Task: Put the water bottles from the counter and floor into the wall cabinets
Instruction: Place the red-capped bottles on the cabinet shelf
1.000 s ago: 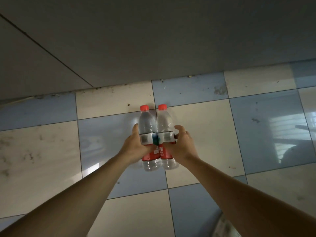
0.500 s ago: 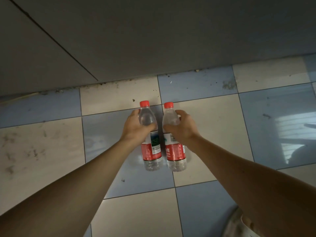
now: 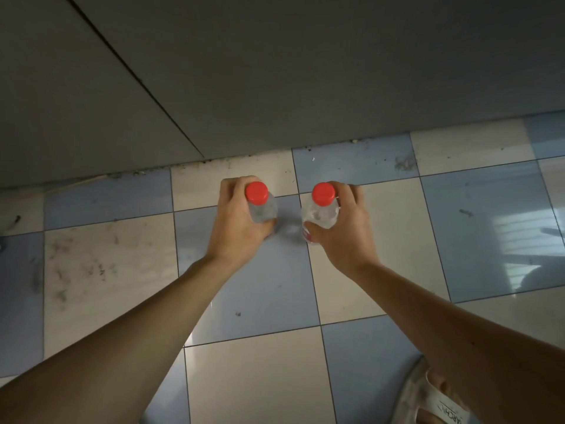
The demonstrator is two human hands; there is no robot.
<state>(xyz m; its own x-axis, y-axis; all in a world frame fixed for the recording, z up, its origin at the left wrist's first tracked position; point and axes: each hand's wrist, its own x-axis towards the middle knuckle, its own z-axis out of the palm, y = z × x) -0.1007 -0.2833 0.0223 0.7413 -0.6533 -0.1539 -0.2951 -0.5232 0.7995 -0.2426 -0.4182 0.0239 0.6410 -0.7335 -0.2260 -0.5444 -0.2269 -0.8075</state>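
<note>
Head view is showing two clear plastic water bottles with red caps, both upright and seen from above over the blue-and-cream tiled floor (image 3: 382,234). Left hand (image 3: 238,224) is gripping the left bottle (image 3: 260,206) around its shoulder; right hand (image 3: 342,231) is gripping the right bottle (image 3: 321,209), a sliver of red label peeking out below. Grey cabinet front (image 3: 275,71) is standing behind them. A sandalled foot (image 3: 434,399) is showing at the lower right.

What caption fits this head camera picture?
Left hand and right hand each grip a red-capped water bottle above checkered floor tiles.
</note>
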